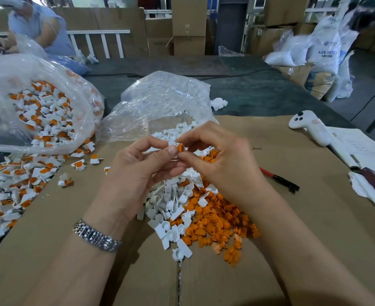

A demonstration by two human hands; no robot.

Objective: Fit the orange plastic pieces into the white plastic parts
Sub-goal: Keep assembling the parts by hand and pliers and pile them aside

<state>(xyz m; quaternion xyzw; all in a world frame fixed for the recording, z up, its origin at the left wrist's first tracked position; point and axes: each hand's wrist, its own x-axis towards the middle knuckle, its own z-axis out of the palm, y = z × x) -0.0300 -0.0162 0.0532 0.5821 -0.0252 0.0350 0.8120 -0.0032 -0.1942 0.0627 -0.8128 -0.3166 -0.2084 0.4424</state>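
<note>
Above the middle of the cardboard sheet (292, 206) the left hand (138, 171) pinches a small white plastic part (172, 144) between thumb and forefinger, the other fingers curled loosely; the right hand (222, 160) pinches an orange plastic piece (180, 148) at its fingertips, pressed right against the white part; whether it is seated yet I cannot tell.

My worry is the angle; if the orange piece goes in tilted it may jam or spring out of such a slight fingertip grip, and it would drop into the loose heap of orange pieces (217, 219) and white parts (171, 208) lying directly beneath the hands, lost among its like.

Far of the hands a clear plastic bag (160, 100) lies open toward them, holding plain white parts that spill onto the cardboard; at far left a second clear bag (16, 80) holds white parts already carrying orange, with more of these assembled pieces (16, 180) strewn nearer, on the left.
</note>
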